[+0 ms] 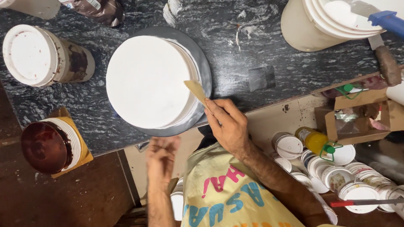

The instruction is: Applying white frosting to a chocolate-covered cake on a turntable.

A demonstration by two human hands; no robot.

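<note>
Right hand gripped a tan comb scraper against the smooth white round cake on a grey turntable. Left hand hung open, blurred, below the dark speckled stone table. Lidded white tubs stood well left of the grip.

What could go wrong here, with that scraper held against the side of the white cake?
The right hand presses a toothed scraper to the white cake; a tilt might gouge the smooth icing. The turntable sits near the counter edge, so a hard push might shift it. The left hand is blurred below.
</note>
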